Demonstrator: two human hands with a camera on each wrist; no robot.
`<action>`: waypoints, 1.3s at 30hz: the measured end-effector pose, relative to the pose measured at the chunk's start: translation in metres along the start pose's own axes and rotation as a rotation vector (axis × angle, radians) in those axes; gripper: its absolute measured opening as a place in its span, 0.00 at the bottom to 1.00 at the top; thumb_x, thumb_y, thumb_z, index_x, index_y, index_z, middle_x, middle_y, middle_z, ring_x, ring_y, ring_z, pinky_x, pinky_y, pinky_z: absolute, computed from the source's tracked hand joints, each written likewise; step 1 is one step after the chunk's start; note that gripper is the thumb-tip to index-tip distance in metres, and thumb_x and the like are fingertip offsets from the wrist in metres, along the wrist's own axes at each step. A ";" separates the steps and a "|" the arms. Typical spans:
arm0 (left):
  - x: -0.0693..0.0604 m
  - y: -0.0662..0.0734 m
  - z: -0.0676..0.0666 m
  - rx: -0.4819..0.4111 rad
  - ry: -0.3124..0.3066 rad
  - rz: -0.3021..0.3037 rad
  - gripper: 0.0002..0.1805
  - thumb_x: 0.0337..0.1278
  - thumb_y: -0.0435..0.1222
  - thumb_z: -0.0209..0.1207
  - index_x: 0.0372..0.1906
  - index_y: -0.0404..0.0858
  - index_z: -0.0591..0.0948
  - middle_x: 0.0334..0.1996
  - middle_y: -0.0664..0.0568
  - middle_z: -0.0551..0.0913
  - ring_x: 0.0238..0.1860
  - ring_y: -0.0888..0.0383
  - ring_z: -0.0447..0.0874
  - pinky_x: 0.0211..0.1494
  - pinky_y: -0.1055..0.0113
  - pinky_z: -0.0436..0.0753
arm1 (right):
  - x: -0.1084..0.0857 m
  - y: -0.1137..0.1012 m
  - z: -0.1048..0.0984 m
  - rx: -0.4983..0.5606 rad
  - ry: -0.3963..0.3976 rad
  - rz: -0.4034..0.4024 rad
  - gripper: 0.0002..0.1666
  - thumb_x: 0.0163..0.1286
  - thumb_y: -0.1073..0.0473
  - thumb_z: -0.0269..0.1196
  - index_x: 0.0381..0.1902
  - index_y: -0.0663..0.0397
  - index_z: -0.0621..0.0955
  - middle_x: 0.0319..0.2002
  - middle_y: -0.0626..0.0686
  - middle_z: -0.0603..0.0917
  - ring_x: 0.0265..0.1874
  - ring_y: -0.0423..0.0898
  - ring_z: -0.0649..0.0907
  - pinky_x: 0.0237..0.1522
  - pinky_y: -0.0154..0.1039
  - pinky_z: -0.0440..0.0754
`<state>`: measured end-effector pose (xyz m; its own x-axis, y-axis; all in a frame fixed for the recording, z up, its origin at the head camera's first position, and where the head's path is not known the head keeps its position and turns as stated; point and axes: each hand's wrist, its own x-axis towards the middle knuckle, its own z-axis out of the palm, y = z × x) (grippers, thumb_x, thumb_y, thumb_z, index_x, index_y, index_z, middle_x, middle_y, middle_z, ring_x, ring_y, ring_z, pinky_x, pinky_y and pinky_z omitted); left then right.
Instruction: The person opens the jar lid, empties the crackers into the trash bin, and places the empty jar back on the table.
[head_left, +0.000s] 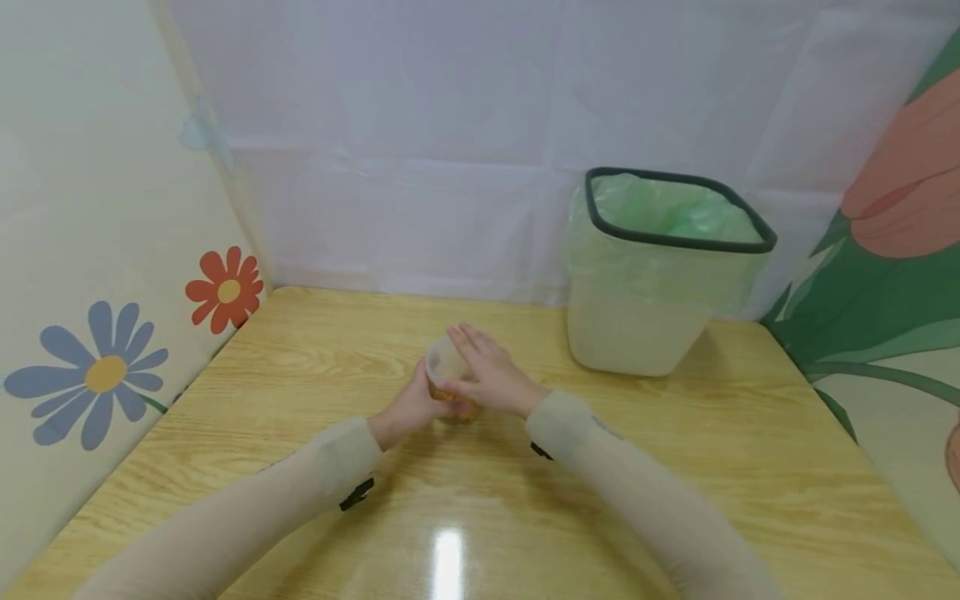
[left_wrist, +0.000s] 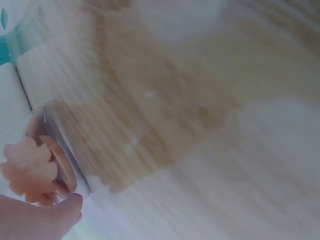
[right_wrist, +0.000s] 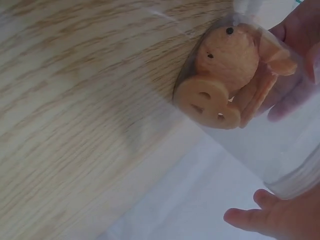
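Note:
A clear jar (head_left: pixel 447 360) with orange-brown biscuits in its lower part stands on the wooden table. My left hand (head_left: pixel 416 408) grips it round the side. Over its whitish top lies my right hand (head_left: pixel 498 377), fingers extended across the far right edge and thumb at the near edge; whether the top is a separate lid I cannot tell. Flower-shaped and round biscuits (left_wrist: pixel 30 167) show in the left wrist view beside my left hand (left_wrist: pixel 37 217). In the right wrist view a biscuit with holes (right_wrist: pixel 205 102) rests at the jar's base, and my right hand (right_wrist: pixel 280 215) is by its upper end.
A white bin (head_left: pixel 637 325) with a black rim and a pale green liner stands at the back right of the table (head_left: pixel 315 333). White cloth (head_left: pixel 420 225) hangs behind, with flower-printed cloth (head_left: pixel 105 375) on both sides.

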<state>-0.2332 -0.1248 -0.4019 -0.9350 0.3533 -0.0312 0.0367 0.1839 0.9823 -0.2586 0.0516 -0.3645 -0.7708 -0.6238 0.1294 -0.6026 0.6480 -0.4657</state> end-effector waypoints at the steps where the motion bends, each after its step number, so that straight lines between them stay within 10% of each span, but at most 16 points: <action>1: 0.000 0.000 0.000 0.003 -0.006 0.000 0.55 0.56 0.30 0.65 0.75 0.35 0.37 0.74 0.35 0.45 0.73 0.38 0.45 0.72 0.42 0.48 | 0.001 0.000 0.000 -0.007 -0.003 0.004 0.49 0.71 0.41 0.58 0.78 0.53 0.47 0.76 0.60 0.46 0.74 0.61 0.49 0.69 0.63 0.49; 39: 0.007 0.001 0.022 0.024 0.030 0.020 0.49 0.53 0.28 0.68 0.71 0.30 0.46 0.69 0.32 0.56 0.67 0.39 0.61 0.70 0.47 0.61 | -0.010 0.011 0.000 -0.092 0.065 -0.020 0.36 0.71 0.42 0.58 0.71 0.50 0.67 0.72 0.63 0.59 0.68 0.65 0.61 0.64 0.64 0.61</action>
<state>-0.2321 -0.1016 -0.4056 -0.9442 0.3293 -0.0055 0.0637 0.1991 0.9779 -0.2576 0.0656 -0.3708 -0.7685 -0.6093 0.1952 -0.6319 0.6749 -0.3810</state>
